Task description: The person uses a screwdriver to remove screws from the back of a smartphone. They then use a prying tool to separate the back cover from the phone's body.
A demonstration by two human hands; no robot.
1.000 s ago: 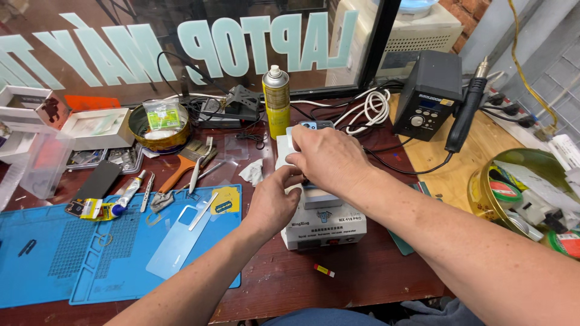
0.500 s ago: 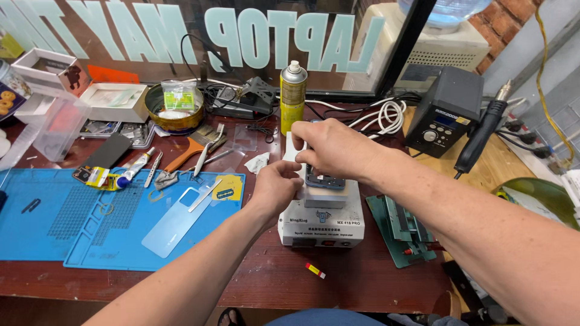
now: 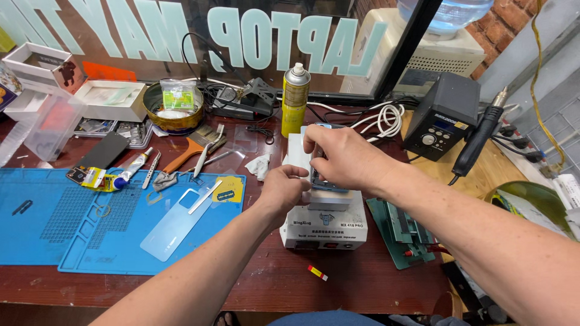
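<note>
A white box-shaped heating machine (image 3: 326, 228) stands on the dark wooden bench. A phone (image 3: 329, 194) with a grey back lies flat on its top plate. My right hand (image 3: 341, 158) reaches across the phone from the right, with the fingers bent down over its far end. My left hand (image 3: 284, 188) comes from below, and its curled fingers pinch the phone's left edge. Both hands hide most of the phone.
A blue work mat (image 3: 90, 217) with a clear screen panel (image 3: 175, 222) lies to the left. Behind the machine are a yellow spray can (image 3: 295, 99), a round tin (image 3: 175, 107), tools and white cables (image 3: 380, 118). A black soldering station (image 3: 441, 115) and a green jig (image 3: 402, 232) are on the right.
Both hands have stayed on the phone atop the machine. The view has dropped slightly, so the bench sits higher in the picture.
</note>
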